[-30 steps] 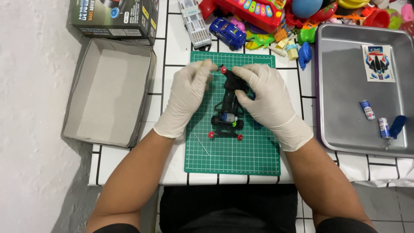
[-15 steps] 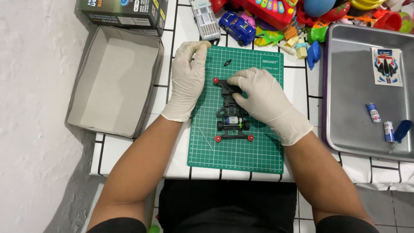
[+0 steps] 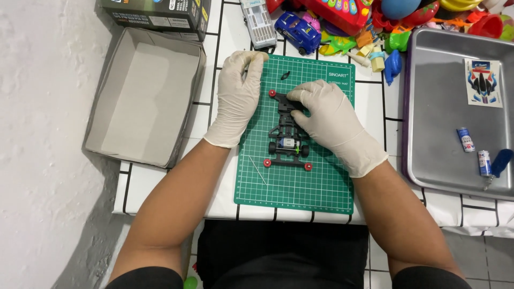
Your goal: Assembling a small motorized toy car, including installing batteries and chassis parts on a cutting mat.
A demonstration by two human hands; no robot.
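A: Near edge first. What's on the mat?

B: Green cutting mat (image 3: 300, 187) sits at the table's near edge, bottom third bare, grid showing. Black toy car chassis (image 3: 288, 134) lies mid-mat, lengthwise, small red rollers at front and rear corners, motor visible near the rear.

A: Hands?

B: Both gloved, white. Right hand (image 3: 329, 120) rests on the chassis' front half, fingers curled over it, thumb side touching, pressing or pinching the frame; can't tell a full grip. Left hand (image 3: 235, 99) lies flat on the mat's left edge, fingers loosely together, fingertips bent at the top corner; holds nothing I can see. Small black part (image 3: 285, 75) lies loose on the mat between the two hands, apart from the chassis.

A: Room to move?

B: Left of mat: open cardboard box (image 3: 142, 101), inside bare, just beside the left wrist. Right: metal tray (image 3: 428, 134), near the right forearm, narrow strip of tile between.

A: Tray contents?

B: Sticker sheet (image 3: 483, 83) upper part, two small batteries (image 3: 466, 139), blue-handled tool (image 3: 500, 162) at right side.

A: Far edge?

B: Toy pile (image 3: 375, 27), blue toy car (image 3: 297, 29), dark printed box (image 3: 155, 13). Crowded; touching the mat's top border.
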